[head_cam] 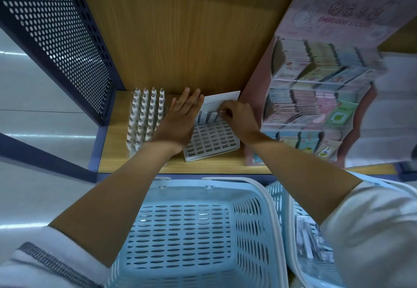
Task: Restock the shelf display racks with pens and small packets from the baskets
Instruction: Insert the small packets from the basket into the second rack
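Observation:
On the wooden shelf (140, 163) lies a white slotted pen rack (212, 140) with a few grey pens (206, 117) standing in its back row. My right hand (239, 118) pinches the top of one pen (215, 113) at that row. My left hand (182, 116) rests flat, fingers straight, on the rack's left edge. To the left stands a full rack of white pens (145, 116). Below the shelf sit a light blue basket (194, 231) that looks bare inside and a second basket (311, 254) with packets in it.
A pink tiered display (311, 89) of small sticker packets stands on the shelf's right. A dark perforated metal side panel (63, 39) closes the shelf on the left. A white card (225, 99) stands behind the slotted rack.

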{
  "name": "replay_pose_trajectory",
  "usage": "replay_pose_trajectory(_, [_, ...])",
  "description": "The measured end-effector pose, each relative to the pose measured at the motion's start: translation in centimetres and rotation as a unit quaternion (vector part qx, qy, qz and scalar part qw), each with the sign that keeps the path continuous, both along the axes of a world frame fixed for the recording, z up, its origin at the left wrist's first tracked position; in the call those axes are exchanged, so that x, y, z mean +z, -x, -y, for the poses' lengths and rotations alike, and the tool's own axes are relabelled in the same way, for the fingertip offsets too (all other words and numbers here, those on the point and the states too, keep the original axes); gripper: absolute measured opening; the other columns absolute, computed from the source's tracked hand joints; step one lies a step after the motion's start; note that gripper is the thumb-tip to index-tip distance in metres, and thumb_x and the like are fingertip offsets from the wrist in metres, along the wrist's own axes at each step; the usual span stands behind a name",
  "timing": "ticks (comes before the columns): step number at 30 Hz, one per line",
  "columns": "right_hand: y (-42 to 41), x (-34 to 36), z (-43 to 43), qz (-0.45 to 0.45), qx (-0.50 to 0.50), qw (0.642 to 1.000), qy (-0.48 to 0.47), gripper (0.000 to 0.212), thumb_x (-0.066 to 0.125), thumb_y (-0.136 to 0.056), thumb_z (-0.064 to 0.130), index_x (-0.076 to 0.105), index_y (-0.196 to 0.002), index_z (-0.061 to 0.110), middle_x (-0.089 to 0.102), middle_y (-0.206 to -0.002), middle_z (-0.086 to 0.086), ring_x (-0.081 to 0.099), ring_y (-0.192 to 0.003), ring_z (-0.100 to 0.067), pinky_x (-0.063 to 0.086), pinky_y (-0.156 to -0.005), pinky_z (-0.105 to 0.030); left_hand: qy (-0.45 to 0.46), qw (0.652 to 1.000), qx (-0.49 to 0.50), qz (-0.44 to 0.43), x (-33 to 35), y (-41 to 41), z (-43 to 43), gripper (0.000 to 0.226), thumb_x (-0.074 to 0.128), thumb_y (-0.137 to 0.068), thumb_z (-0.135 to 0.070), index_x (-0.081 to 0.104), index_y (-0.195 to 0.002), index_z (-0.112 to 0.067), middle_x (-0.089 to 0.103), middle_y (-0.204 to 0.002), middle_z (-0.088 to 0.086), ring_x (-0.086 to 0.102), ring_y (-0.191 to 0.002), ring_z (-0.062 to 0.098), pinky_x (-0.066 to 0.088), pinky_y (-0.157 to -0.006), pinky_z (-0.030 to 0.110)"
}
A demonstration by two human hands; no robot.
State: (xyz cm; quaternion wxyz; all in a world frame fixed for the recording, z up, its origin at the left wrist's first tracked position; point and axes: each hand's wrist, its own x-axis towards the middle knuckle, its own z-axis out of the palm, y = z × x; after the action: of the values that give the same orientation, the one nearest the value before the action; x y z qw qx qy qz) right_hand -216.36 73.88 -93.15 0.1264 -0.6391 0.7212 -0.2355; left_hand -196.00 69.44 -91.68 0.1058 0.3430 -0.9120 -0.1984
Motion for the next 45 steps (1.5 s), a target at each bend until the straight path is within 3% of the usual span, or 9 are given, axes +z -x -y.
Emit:
replay_pose_trajectory(3, [-0.4,-0.5,-0.2,0.072,-0.069,0.995,0.021,0.010,0.070,-0.085,0.021,0.066,-0.089,0.013,0.068,-0.085,0.004,0.062,-0.075,-0.006,0.051,-0.072,-0.017,-0.003,1.000,-0.003,-0.002,-0.2,0.0,0.1,0.075,0.039,-0.096,0.003,-0.003,-0.154,-0.017,-0.012,-0.162,-0.005,-0.021,-0.146,0.015,-0.010,-0.120,0.035])
replay_pose_trajectory(6, [-0.6,-0.8,-0.4,0.109,-0.088,0.990,0.029,0.005,0.069,-0.086,0.020,0.066,-0.087,0.017,0.069,-0.085,0.006,0.062,-0.075,-0.002,0.047,-0.071,-0.008,0.001,1.000,-0.003,-0.005,-0.3,-0.1,0.1,0.077,0.040,-0.094,0.006,-0.003,-0.154,-0.018,-0.013,-0.161,-0.005,-0.021,-0.147,0.015,-0.010,-0.120,0.035])
replay_pose_trajectory(10, [-0.8,-0.9,0.2,0.139,-0.104,0.984,0.036,0.005,0.071,-0.084,0.018,0.069,-0.083,0.014,0.069,-0.079,0.007,0.063,-0.072,-0.002,0.051,-0.072,-0.016,-0.002,1.000,-0.003,-0.010,-0.3,0.0,0.1,0.077,0.040,-0.094,0.006,-0.002,-0.154,-0.016,-0.011,-0.162,-0.004,-0.022,-0.146,0.015,-0.011,-0.120,0.035])
replay_pose_trajectory(16, [-0.9,-1.3,-0.5,0.110,-0.108,0.985,0.075,0.010,0.070,-0.085,0.019,0.065,-0.091,0.014,0.069,-0.089,0.002,0.062,-0.078,-0.003,0.049,-0.073,-0.011,0.009,1.000,-0.004,-0.008,-0.5,0.0,0.1,0.080,0.042,-0.092,0.008,-0.002,-0.154,-0.017,-0.010,-0.162,-0.005,-0.021,-0.146,0.014,-0.010,-0.120,0.036])
replay_pose_trajectory(22, [-0.9,-1.2,-0.2,0.071,-0.100,0.988,0.095,0.003,0.071,-0.083,0.011,0.072,-0.085,0.012,0.072,-0.091,-0.001,0.064,-0.079,-0.006,0.051,-0.078,-0.019,0.004,1.000,-0.003,-0.006,-0.3,0.0,0.0,0.081,0.042,-0.092,0.009,-0.004,-0.154,-0.017,-0.012,-0.162,-0.005,-0.025,-0.143,0.012,-0.012,-0.120,0.034])
replay_pose_trajectory(26, [-0.8,-1.2,-0.3,0.077,-0.117,0.986,0.092,0.004,0.070,-0.084,0.010,0.072,-0.087,0.010,0.072,-0.092,-0.003,0.060,-0.078,-0.002,0.044,-0.075,-0.005,0.005,1.000,-0.007,-0.013,-0.2,-0.1,0.0,0.081,0.043,-0.092,0.009,-0.003,-0.154,-0.016,-0.013,-0.160,-0.007,-0.024,-0.144,0.013,-0.011,-0.120,0.035])
replay_pose_trajectory(31, [-0.3,-1.1,-0.6,0.039,-0.072,0.992,0.095,0.010,0.065,-0.087,0.011,0.070,-0.096,0.009,0.069,-0.101,-0.006,0.065,-0.086,-0.012,0.055,-0.083,-0.029,0.006,1.000,-0.011,-0.012,-0.3,-0.1,0.1,0.083,0.044,-0.090,0.011,-0.002,-0.154,-0.015,-0.013,-0.160,-0.007,-0.024,-0.143,0.012,-0.011,-0.119,0.035])
replay_pose_trajectory(37, [-0.8,-0.7,-1.1,-0.037,0.058,0.992,0.102,0.031,0.061,-0.085,0.001,0.066,-0.115,0.006,0.063,-0.114,-0.010,0.061,-0.104,-0.023,0.051,-0.089,-0.032,0.050,0.999,0.014,0.014,0.1,0.2,-0.2,0.076,0.041,-0.093,0.007,0.000,-0.154,-0.011,-0.011,-0.161,0.001,-0.017,-0.147,0.017,-0.014,-0.118,0.034])
replay_pose_trajectory(45, [-1.1,-0.9,-0.9,-0.057,0.083,0.991,0.083,0.033,0.058,-0.082,0.002,0.066,-0.113,0.007,0.060,-0.114,-0.011,0.059,-0.103,-0.026,0.054,-0.083,-0.041,0.080,0.992,0.034,0.096,1.6,0.4,-0.3,0.070,0.035,-0.098,-0.002,-0.006,-0.153,-0.013,-0.012,-0.162,0.003,-0.012,-0.149,0.018,-0.017,-0.117,0.035])
